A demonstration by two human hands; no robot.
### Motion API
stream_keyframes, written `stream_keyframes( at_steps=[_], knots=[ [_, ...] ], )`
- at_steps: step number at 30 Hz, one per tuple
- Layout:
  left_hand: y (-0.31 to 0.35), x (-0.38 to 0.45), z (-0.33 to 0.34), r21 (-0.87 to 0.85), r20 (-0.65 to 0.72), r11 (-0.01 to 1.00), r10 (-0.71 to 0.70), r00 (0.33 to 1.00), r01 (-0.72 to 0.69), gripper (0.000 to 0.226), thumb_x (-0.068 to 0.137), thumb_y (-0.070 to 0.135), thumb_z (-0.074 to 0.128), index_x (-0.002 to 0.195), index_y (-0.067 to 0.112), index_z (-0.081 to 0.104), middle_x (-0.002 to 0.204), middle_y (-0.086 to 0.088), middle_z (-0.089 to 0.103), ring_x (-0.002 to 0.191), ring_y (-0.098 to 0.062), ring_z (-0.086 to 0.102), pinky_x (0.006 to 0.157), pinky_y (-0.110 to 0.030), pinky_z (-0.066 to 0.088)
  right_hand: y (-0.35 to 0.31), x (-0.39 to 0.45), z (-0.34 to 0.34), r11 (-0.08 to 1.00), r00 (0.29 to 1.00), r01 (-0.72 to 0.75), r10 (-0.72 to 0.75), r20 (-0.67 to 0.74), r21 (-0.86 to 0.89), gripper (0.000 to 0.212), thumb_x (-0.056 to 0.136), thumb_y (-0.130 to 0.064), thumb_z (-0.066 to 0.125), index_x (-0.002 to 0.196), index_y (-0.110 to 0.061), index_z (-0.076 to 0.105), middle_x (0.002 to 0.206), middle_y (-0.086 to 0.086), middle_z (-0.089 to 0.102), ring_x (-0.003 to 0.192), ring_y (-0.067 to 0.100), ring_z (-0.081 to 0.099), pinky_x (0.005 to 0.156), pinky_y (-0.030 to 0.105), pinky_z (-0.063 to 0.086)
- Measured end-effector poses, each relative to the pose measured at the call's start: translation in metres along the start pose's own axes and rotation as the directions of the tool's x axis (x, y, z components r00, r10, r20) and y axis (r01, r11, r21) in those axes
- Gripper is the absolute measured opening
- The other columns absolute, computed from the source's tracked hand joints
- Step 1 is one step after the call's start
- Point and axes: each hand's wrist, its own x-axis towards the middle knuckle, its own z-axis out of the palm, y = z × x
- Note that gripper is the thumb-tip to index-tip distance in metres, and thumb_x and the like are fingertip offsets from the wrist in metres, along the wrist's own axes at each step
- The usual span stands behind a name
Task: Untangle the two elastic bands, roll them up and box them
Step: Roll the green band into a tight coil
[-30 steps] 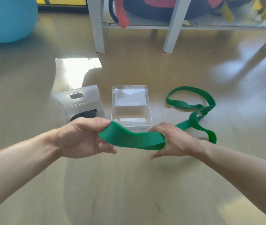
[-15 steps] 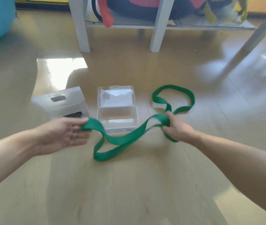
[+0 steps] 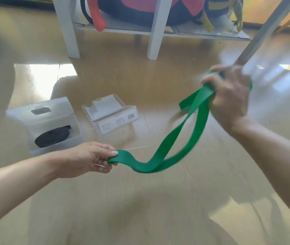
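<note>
A green elastic band (image 3: 181, 138) hangs in a slack double strand between my hands above the wooden floor. My left hand (image 3: 85, 159) pinches its near end between thumb and fingers. My right hand (image 3: 229, 96) is raised at the right and grips the band's far part, bunched in its curled fingers. A black elastic band (image 3: 52, 137) lies rolled inside an open clear plastic box (image 3: 41, 108) at the left. A second clear plastic box (image 3: 110, 114) stands open and holds no band, just right of the first.
White shelf legs (image 3: 155, 32) stand at the back, with a dark red-and-blue bag on the shelf. A grey slanted leg (image 3: 264, 32) crosses the upper right corner behind my right hand. Bare wooden floor lies in front of me.
My right hand has lifted up and to the right, pulling the rest of the green band off the floor. My left hand has dropped lower. The view has shifted, bringing the boxes nearer.
</note>
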Motion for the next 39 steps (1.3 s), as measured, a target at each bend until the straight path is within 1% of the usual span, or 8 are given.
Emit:
stream_keyframes(
  at_steps=[2,4,7,9,13,15,19,39],
  knots=[
    [-0.009,-0.008,-0.011,0.074,0.044,0.996,-0.05,0.998,0.047,0.016,0.089,0.02,0.074,0.095,0.005,0.074,0.089,-0.012,0.068,0.078,-0.019,0.06,0.079,-0.028,0.057,-0.013,-0.036,0.02,0.979,0.808,0.154,-0.048,0.587,-0.131,0.016,0.094,-0.024,0.06,0.106,-0.028,0.07,0.105,0.0,0.058,0.105,0.03,0.053,0.085,0.038,0.042],
    [-0.018,-0.019,-0.024,0.149,0.084,0.985,-0.105,0.991,0.092,0.023,0.09,0.021,0.077,0.101,0.002,0.073,0.092,-0.013,0.067,0.082,-0.02,0.06,0.083,-0.029,0.055,-0.032,-0.072,0.033,0.949,0.203,0.307,0.008,0.979,-0.071,0.03,0.093,-0.023,0.063,0.121,-0.033,0.065,0.112,-0.002,0.059,0.109,0.026,0.056,0.085,0.038,0.052],
    [-0.029,-0.035,-0.041,0.145,0.049,0.983,-0.12,0.992,0.112,0.029,0.085,0.024,0.074,0.1,0.0,0.072,0.096,-0.015,0.067,0.083,-0.021,0.062,0.088,-0.031,0.055,-0.063,-0.099,0.043,0.914,-0.434,0.376,0.027,0.9,0.154,0.071,0.081,-0.033,0.081,0.145,-0.032,0.05,0.143,-0.002,0.055,0.123,0.024,0.057,0.098,0.032,0.049],
    [-0.032,-0.042,-0.049,0.083,-0.01,0.993,-0.087,0.996,0.088,0.02,0.084,0.023,0.074,0.095,0.006,0.074,0.096,-0.015,0.067,0.082,-0.021,0.062,0.088,-0.032,0.055,-0.081,-0.087,0.054,0.927,-0.311,0.334,-0.061,0.948,0.169,0.064,0.083,-0.035,0.079,0.142,-0.031,0.052,0.141,-0.005,0.057,0.123,0.022,0.058,0.095,0.03,0.046],
    [-0.035,-0.052,-0.054,0.056,-0.13,0.998,-0.034,0.991,0.042,0.015,0.087,0.02,0.076,0.095,0.007,0.076,0.095,-0.016,0.068,0.085,-0.025,0.059,0.089,-0.036,0.053,-0.124,-0.026,0.084,0.958,0.457,-0.052,-0.227,0.86,0.281,0.037,0.094,-0.027,0.062,0.13,-0.034,0.056,0.134,-0.011,0.059,0.123,0.017,0.057,0.09,0.031,0.048],
    [-0.037,-0.053,-0.051,0.056,-0.2,0.998,-0.009,0.98,0.021,0.011,0.094,0.017,0.07,0.093,0.007,0.076,0.089,-0.014,0.069,0.081,-0.025,0.058,0.086,-0.035,0.054,-0.145,0.003,0.103,0.931,0.593,0.089,-0.336,0.732,0.355,0.059,0.096,-0.025,0.059,0.151,-0.031,0.039,0.154,-0.008,0.043,0.139,0.021,0.043,0.103,0.038,0.045],
    [-0.034,-0.052,-0.044,0.0,-0.348,0.997,0.067,0.935,-0.071,0.021,0.1,0.017,0.061,0.088,0.008,0.076,0.083,-0.011,0.07,0.069,-0.02,0.06,0.083,-0.037,0.054,-0.172,0.016,0.14,0.955,0.443,0.191,-0.291,0.848,0.228,0.061,0.098,-0.027,0.057,0.154,-0.028,0.033,0.161,0.001,0.033,0.146,0.028,0.032,0.113,0.046,0.037],
    [-0.042,-0.048,-0.033,-0.005,-0.427,0.999,0.031,0.904,-0.036,0.019,0.094,0.026,0.073,0.077,0.018,0.074,0.077,-0.004,0.074,0.069,-0.014,0.066,0.078,-0.029,0.056,-0.222,-0.045,0.14,0.919,0.524,-0.047,-0.31,0.793,0.391,0.038,0.099,-0.04,0.058,0.135,-0.029,0.06,0.137,-0.005,0.06,0.128,0.02,0.054,0.098,0.036,0.047]
  ],
)
